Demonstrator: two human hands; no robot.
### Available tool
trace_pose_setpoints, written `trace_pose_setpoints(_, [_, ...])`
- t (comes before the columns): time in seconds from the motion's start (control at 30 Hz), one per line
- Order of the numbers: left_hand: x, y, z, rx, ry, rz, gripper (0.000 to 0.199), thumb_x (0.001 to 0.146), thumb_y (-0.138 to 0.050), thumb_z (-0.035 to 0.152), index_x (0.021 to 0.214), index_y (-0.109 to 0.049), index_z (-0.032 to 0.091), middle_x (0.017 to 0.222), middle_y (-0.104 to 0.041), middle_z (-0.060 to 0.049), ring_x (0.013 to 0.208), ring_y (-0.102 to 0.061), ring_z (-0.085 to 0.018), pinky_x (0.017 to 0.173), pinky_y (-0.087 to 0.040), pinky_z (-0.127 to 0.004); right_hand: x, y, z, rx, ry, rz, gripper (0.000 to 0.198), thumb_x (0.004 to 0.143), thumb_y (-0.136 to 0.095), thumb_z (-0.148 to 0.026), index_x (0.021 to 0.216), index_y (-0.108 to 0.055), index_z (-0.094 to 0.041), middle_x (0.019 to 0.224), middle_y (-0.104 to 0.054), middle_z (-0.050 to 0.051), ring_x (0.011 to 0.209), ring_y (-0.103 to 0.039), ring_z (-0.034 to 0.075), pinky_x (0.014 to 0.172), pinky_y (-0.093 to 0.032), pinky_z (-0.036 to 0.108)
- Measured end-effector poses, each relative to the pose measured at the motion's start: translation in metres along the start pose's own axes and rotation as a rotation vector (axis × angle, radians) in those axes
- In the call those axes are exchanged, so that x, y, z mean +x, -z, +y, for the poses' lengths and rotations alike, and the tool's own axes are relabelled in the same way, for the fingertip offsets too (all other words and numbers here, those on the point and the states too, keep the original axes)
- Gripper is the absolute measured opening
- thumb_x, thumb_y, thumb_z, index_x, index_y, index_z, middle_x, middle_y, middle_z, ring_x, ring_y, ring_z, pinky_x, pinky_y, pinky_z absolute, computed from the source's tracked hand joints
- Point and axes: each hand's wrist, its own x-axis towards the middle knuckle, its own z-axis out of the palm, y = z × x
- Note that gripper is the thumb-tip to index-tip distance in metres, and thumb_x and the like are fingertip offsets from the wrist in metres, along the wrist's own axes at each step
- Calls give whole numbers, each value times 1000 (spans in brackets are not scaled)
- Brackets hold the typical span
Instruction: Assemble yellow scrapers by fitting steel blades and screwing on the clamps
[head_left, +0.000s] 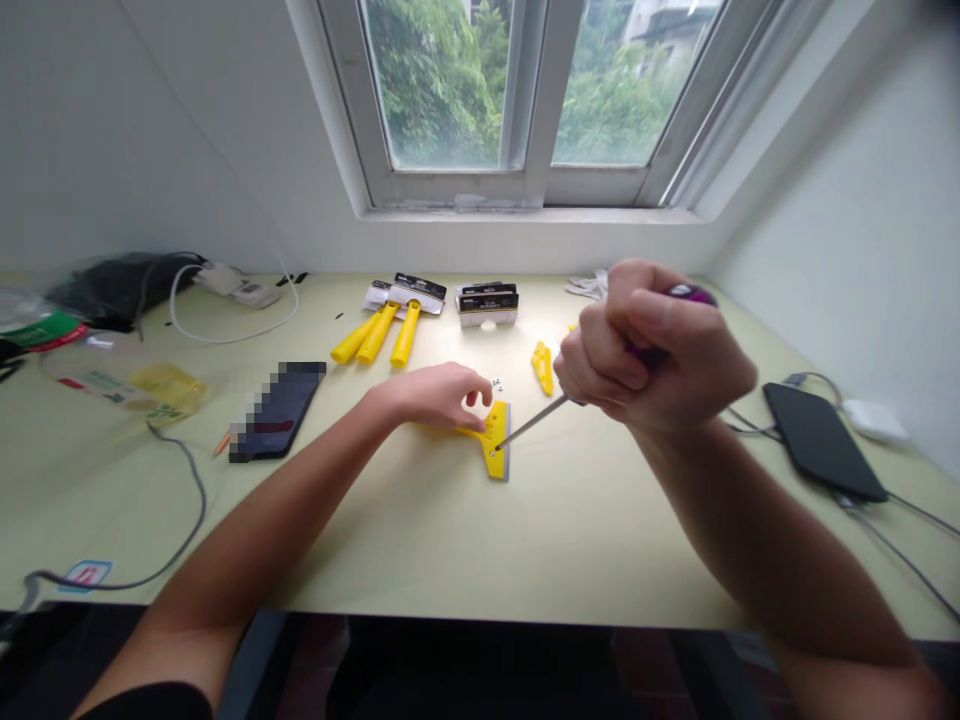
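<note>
A yellow scraper (498,468) with a grey blade edge lies on the table, its head toward the right. My left hand (439,393) is closed on it near the neck, thumb down and fingers curled above; much of the handle is hidden. In a fist, my right hand (652,345) grips a screwdriver (536,420) with a purple handle. Its shaft slants down to the left, the tip at the scraper head beside a screw (492,454). Whether the tip touches a screw I cannot tell. Several small screws or nuts (496,384) lie just behind the head.
Yellow scraper handles (406,335) with black cards (418,292), small black boxes (489,303) and a yellow piece (542,368) lie farther back. A dark phone (281,415) is at left, another phone (821,440) with cables at right. Plastic packaging (112,375) sits far left.
</note>
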Motion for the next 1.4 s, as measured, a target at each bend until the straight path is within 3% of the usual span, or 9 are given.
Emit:
trace_pose_setpoints(0.13, [6,-8,4,-1,-13,-57,21,75,-71,35,90,-66,21,89,-66,-1,78,-58,-15,61,-37,-23,0,-5,11,47,-23,-24,31,78,-60,-26,58,-36,-24,40,-28,-10,31,-24,6,31,-22,20])
trace_pose_setpoints(0.33, [10,-11,-2,-96,0,-93,17,75,-71,32,82,-65,19,83,-66,1,71,-57,-12,58,-36,-22,2,-1,22,21,-52,-9,36,81,-62,-36,60,-35,-24,41,-27,-11,31,-25,6,31,-24,21])
trace_pose_setpoints(0.6, [12,-14,-6,-130,4,-91,19,72,-73,34,81,-65,18,80,-65,1,68,-56,-12,60,-35,-22,10,-2,29,-72,15,279,43,80,-65,-40,59,-31,-24,40,-31,-10,29,-26,6,28,-20,23])
trace_pose_setpoints(0.73, [12,-14,-8,-154,7,-96,21,73,-73,36,82,-63,18,82,-65,1,69,-56,-12,60,-35,-23,14,1,30,-84,11,318,44,80,-63,-39,58,-28,-24,40,-29,-9,29,-24,6,28,-17,24])
trace_pose_setpoints(0.97, [12,-16,-10,-149,-9,-92,20,74,-72,35,81,-62,19,82,-65,2,69,-56,-12,59,-35,-23,16,8,25,-18,-17,280,42,80,-61,-33,57,-27,-24,40,-27,-9,29,-23,7,29,-15,25])
trace_pose_setpoints(1.2, [12,-17,-12,-141,-10,-85,21,75,-72,36,80,-61,19,81,-65,2,70,-55,-12,57,-33,-23,13,6,28,-43,-5,177,45,81,-64,-39,59,-28,-23,42,-28,-9,30,-23,6,32,-16,25])
trace_pose_setpoints(1.4, [12,-17,-12,-142,-9,-89,21,75,-72,36,80,-62,19,82,-65,1,69,-55,-12,57,-32,-23,6,4,20,-42,-40,64,36,83,-59,-31,59,-32,-23,40,-30,-9,29,-25,7,31,-21,23])
